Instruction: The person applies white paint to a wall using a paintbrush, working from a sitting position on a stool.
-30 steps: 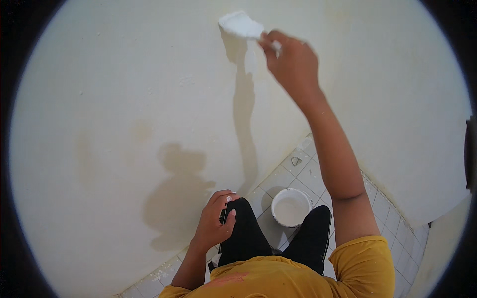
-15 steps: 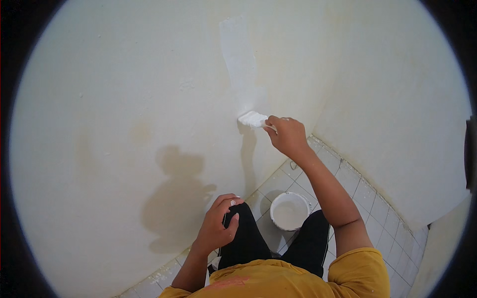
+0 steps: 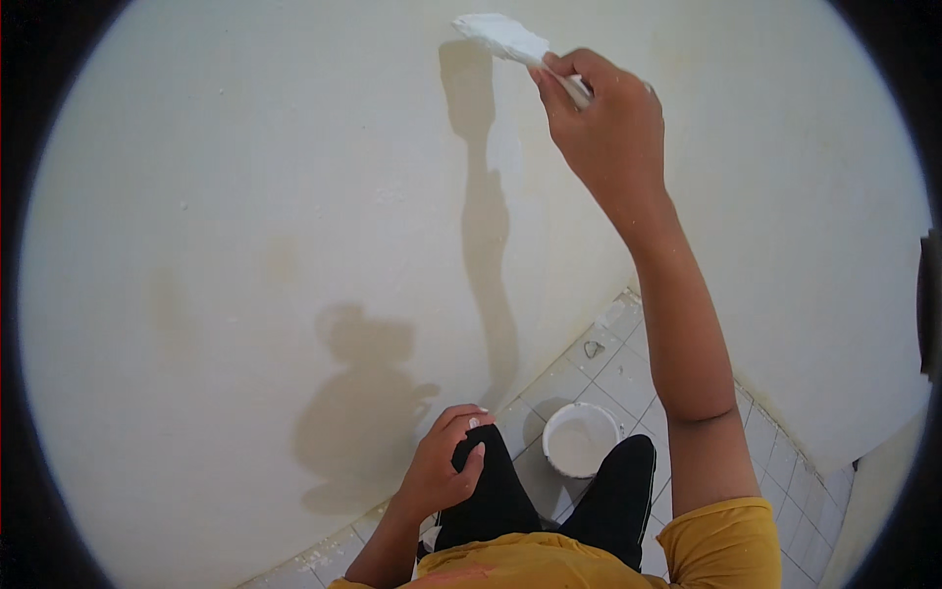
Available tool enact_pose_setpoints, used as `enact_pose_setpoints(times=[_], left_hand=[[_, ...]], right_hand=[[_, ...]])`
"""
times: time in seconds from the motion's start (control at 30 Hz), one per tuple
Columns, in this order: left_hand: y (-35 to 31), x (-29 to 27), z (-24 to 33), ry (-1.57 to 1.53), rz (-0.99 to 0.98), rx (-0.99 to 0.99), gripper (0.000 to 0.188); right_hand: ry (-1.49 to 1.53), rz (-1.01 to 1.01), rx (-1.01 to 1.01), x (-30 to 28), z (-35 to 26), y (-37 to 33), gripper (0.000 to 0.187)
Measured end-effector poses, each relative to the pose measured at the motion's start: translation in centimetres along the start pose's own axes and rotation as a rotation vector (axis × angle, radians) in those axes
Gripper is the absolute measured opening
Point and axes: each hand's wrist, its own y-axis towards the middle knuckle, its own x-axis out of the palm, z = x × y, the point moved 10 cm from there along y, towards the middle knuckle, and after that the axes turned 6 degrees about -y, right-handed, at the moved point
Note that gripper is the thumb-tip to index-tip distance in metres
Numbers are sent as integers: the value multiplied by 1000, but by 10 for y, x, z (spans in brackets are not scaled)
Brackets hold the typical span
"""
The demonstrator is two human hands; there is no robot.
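Observation:
Raised high in front of the wall point(image 3: 294, 128), my right hand point(image 3: 618, 123) grips a paintbrush point(image 3: 502, 37) by its pale handle. White paint thickly coats the bristles, which point left; I cannot tell whether their tip touches the wall. Part of a wet white strip point(image 3: 504, 147) shows below the brush, beside the shadow of my arm. My left hand point(image 3: 444, 466) lies over my left knee with its thumb apart, holding nothing, and white paint marks its fingers. Between my knees on the floor stands a white bucket point(image 3: 549, 459) with whitish paint inside.
White floor tiles point(image 3: 625, 381) with paint spots run along the foot of the wall. A second wall point(image 3: 785, 245) meets it in a corner on the right. A small ring-like thing point(image 3: 594, 348) lies on the tiles behind the bucket.
My right hand has moved up along the wall with the paintbrush, from the strip's lower end to near its top. My left hand has stayed on the knee.

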Motion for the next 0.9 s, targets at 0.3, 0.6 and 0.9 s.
enact_pose_setpoints(times=[0.3,0.6,0.9], left_hand=[[2,-3,5,33,5,7,37],[3,-5,22,47,27,42,33],[3,-4,12,24,7,-16,34]], right_hand=[[-160,-321,-135,70,-15,-99,12],[-108,-578,-93,91,31,-189,13],[-101,-561,-54,83,66,-110,10]])
